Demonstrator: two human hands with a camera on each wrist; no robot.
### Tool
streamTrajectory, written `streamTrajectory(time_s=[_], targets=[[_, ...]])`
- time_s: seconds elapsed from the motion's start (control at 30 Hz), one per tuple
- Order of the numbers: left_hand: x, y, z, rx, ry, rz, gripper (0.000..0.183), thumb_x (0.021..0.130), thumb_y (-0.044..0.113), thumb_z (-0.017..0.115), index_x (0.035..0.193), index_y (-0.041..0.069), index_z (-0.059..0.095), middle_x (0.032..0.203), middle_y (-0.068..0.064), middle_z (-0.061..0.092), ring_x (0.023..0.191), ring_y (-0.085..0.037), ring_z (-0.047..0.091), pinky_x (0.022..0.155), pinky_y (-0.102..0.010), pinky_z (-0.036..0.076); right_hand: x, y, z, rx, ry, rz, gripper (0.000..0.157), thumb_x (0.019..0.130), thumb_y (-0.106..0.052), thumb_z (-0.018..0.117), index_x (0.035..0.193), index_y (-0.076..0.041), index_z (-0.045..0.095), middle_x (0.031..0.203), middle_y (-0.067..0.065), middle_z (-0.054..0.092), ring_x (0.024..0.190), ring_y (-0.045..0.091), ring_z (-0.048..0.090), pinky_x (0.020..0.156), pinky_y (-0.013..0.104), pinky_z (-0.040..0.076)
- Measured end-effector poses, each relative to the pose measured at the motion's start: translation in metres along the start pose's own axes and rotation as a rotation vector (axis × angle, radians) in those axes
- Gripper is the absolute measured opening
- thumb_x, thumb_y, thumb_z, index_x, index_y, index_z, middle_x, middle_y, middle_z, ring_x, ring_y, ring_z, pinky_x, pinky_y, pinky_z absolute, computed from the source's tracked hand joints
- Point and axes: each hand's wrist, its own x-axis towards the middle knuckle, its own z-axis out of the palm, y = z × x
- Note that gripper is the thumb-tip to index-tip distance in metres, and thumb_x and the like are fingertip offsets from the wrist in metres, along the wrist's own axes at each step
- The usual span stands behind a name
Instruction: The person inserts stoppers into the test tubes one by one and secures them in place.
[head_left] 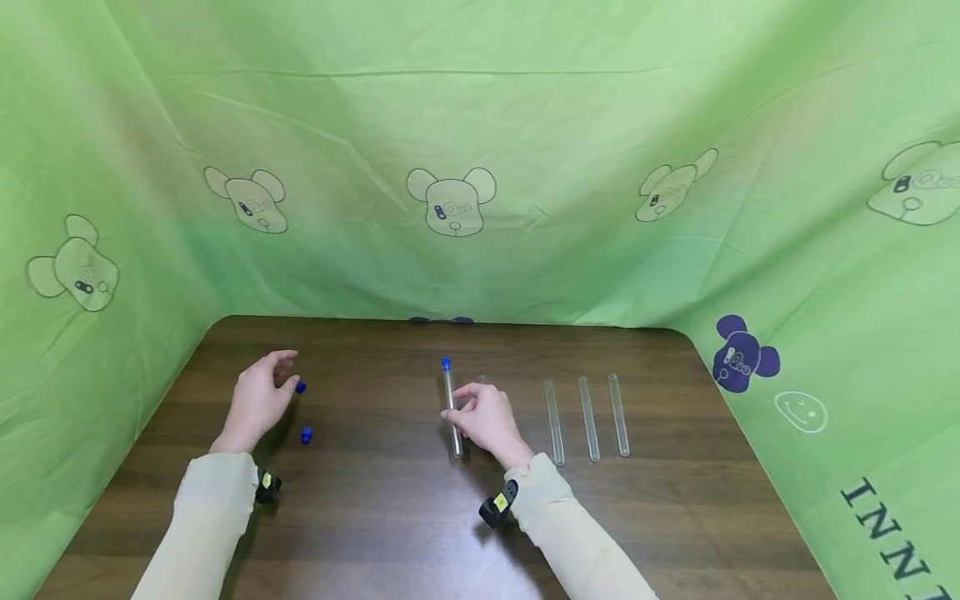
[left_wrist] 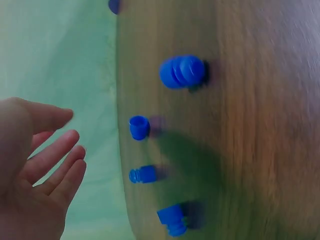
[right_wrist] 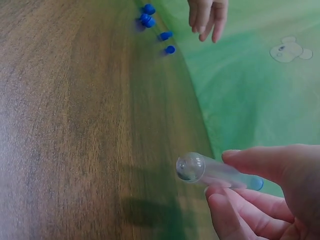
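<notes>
Head view: at centre, the right hand (head_left: pixel 487 419) pinches a blue-capped tube (head_left: pixel 449 390) and partly hides another tube (head_left: pixel 483 379); three uncapped tubes (head_left: pixel 588 419) lie right. Left wrist: relaxed left hand (left_wrist: pixel 30 202), lower left; blue caps (left_wrist: pixel 146 174) down the middle. Right wrist: caps, top.

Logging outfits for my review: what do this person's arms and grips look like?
Left sleeve and right sleeve: plain, pale cream. Left wrist camera and right wrist camera: black, each with a yellow patch. Left grip and right grip: ungloved.
</notes>
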Motion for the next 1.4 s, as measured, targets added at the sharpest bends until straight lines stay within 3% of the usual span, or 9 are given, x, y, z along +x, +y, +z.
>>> streamTrajectory(time_s=[0.17,0.3,0.83,1.07,1.4], targets=[[0.002,-0.003,-0.002,0.129,-0.116,0.042,0.041,0.092,-0.005,0.066,0.132,-0.007,0.059,0.130,-0.031,0.058,0.119,-0.051,0.051,0.098,-0.063,0.042,0.000,0.000,0.001,-0.020,-0.006,-0.002,0.034,0.083,-0.014,0.085,0.110,0.001,0.072,0.063,-0.002,0.065,0.049,0.010,0.062,0.048,0.026,0.050],[0.006,-0.006,-0.005,0.207,-0.163,0.078,0.041,0.090,-0.006,0.069,0.130,-0.007,0.061,0.129,-0.030,0.059,0.119,-0.051,0.051,0.100,-0.062,0.042,0.001,-0.001,0.003,-0.034,-0.010,-0.016,0.035,0.083,-0.014,0.085,0.110,0.002,0.072,0.064,-0.003,0.065,0.049,0.010,0.062,0.048,0.026,0.051],[0.015,-0.012,0.004,0.297,-0.224,0.102,0.032,0.086,-0.004,0.074,0.118,-0.006,0.070,0.120,-0.029,0.065,0.114,-0.050,0.054,0.094,-0.062,0.046,0.005,-0.004,0.012,-0.095,0.007,0.028,0.033,0.082,-0.015,0.085,0.109,0.000,0.072,0.060,-0.005,0.064,0.046,0.009,0.061,0.045,0.026,0.049],[0.019,-0.015,0.008,0.323,-0.253,0.109,0.030,0.085,-0.004,0.075,0.115,-0.005,0.072,0.118,-0.026,0.067,0.115,-0.049,0.055,0.093,-0.061,0.048,0.004,-0.002,0.017,-0.144,0.005,0.037,0.034,0.080,-0.017,0.088,0.106,-0.002,0.074,0.059,-0.007,0.064,0.046,0.006,0.060,0.051,0.026,0.051],[0.021,-0.019,0.011,0.344,-0.297,0.072,0.028,0.084,-0.006,0.073,0.113,-0.004,0.073,0.115,-0.026,0.068,0.112,-0.049,0.056,0.092,-0.061,0.048,0.002,-0.001,0.019,-0.229,0.044,-0.019,0.032,0.076,-0.019,0.090,0.099,-0.003,0.077,0.062,-0.006,0.067,0.056,0.006,0.061,0.064,0.034,0.053]])
